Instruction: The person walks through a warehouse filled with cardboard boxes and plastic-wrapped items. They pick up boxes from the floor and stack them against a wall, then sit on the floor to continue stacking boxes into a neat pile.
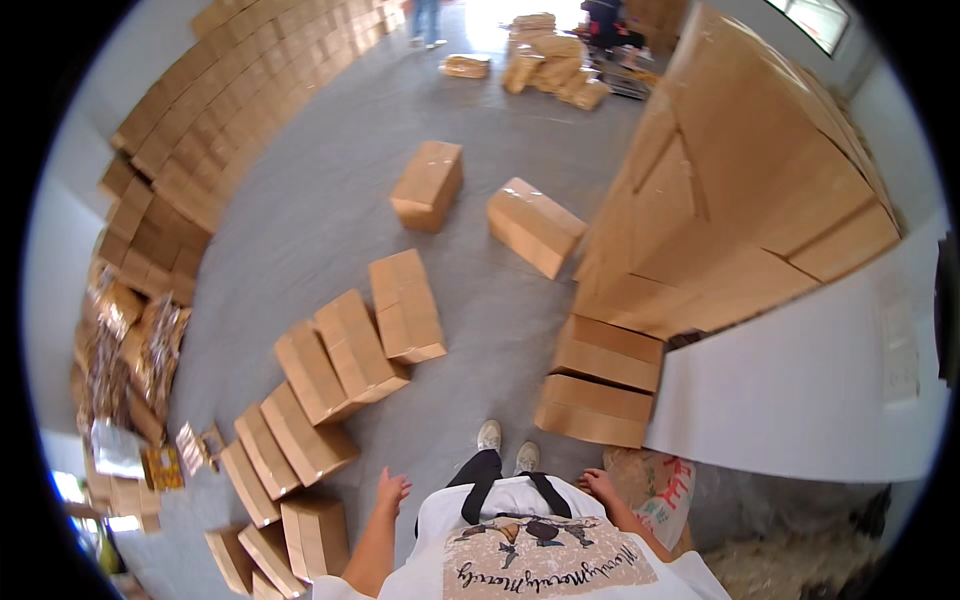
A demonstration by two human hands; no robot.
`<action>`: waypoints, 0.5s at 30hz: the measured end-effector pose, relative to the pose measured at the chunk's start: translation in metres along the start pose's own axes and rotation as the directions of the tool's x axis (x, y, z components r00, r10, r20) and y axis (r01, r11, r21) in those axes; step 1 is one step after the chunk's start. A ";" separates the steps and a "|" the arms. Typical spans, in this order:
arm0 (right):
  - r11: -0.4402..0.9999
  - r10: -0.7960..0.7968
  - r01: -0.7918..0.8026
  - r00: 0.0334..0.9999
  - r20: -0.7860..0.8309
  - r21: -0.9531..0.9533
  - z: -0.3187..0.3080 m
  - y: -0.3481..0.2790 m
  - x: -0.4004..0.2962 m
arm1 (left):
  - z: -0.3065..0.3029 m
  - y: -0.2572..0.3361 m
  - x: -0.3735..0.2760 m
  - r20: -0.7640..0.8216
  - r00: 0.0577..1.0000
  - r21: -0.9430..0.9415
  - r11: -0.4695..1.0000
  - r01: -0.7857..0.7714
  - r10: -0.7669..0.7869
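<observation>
My left hand point(393, 491) hangs beside my body with its fingers apart and nothing in it. To its left on the grey floor runs a row of taped cardboard boxes point(308, 433). My right hand point(598, 484) is also free, close to a printed woven sack point(664, 487); I cannot tell whether they touch. Just beyond that hand, two brown cartons point(596, 409) lie side by side against a large cardboard stack. Further ahead, a sealed box point(429, 184) and a second, tilted-looking box point(534, 225) rest on the floor.
A tall wall of cartons point(247, 97) lines the left side. Large cardboard sheets point(750, 187) stand at right beside a white panel point(795, 375). Wrapped bundles point(551, 60) are piled far ahead, near a seated person point(611, 30) and a standing person's legs point(426, 21).
</observation>
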State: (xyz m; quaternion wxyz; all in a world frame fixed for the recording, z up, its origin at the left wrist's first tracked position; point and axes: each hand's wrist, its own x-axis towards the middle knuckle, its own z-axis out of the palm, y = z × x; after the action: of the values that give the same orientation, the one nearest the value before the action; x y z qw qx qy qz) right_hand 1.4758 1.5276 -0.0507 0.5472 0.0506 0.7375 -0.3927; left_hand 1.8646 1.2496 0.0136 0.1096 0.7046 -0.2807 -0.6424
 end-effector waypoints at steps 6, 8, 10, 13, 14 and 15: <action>0.988 0.028 -0.016 0.997 0.078 -0.155 -0.009 -0.019 0.004 | -0.016 -0.093 -0.052 -0.079 0.990 -0.069 0.992 0.110 -0.115; 0.975 0.038 -0.019 0.996 0.083 -0.221 -0.013 -0.013 0.010 | -0.021 -0.127 -0.068 -0.113 0.982 -0.125 0.983 0.136 -0.150; 0.958 0.048 -0.015 0.993 0.107 -0.286 -0.021 -0.010 0.016 | -0.023 -0.148 -0.089 -0.152 0.971 -0.166 0.973 0.161 -0.186; 0.936 0.043 0.013 0.987 0.152 -0.351 -0.027 -0.011 0.025 | -0.026 -0.172 -0.110 -0.193 0.950 -0.268 0.944 0.190 -0.246; 0.932 0.020 0.035 0.989 0.149 -0.361 -0.028 -0.013 0.028 | -0.027 -0.177 -0.114 -0.200 0.943 -0.305 0.931 0.199 -0.267; 0.927 0.000 0.056 0.989 0.150 -0.372 -0.026 -0.015 0.028 | -0.030 -0.183 -0.117 -0.211 0.939 -0.315 0.928 0.198 -0.272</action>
State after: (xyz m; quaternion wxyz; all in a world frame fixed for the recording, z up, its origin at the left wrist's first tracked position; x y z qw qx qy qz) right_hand 1.4371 1.5244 -0.0639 0.5938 -0.0945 0.7573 -0.2551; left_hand 1.9380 1.4564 0.0223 0.1679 0.7851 -0.0805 -0.5907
